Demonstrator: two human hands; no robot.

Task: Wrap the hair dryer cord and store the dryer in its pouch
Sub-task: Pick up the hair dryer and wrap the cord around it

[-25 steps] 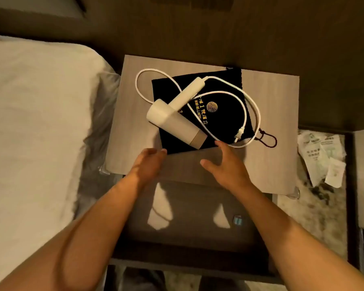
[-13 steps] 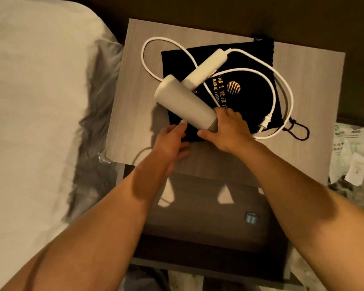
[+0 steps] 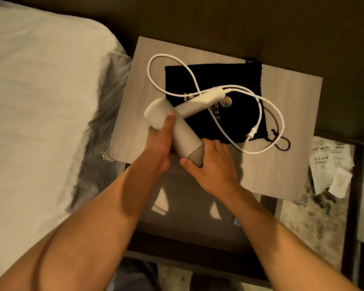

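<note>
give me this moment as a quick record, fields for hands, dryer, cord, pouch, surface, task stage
left hand: wrapped around the dryer barrel, thumb on top
right hand: cupping the barrel's tan nozzle end
hair dryer: white, barrel held over the front of the nightstand, handle pointing out over the pouch
cord: white, unwrapped, in loose loops across pouch and tabletop
plug: lying at the pouch's right edge
pouch: black drawstring, flat, gold print
nightstand: light wood, beside the bed
task stage: dryer gripped, cord not yet wrapped, pouch not yet filled
</note>
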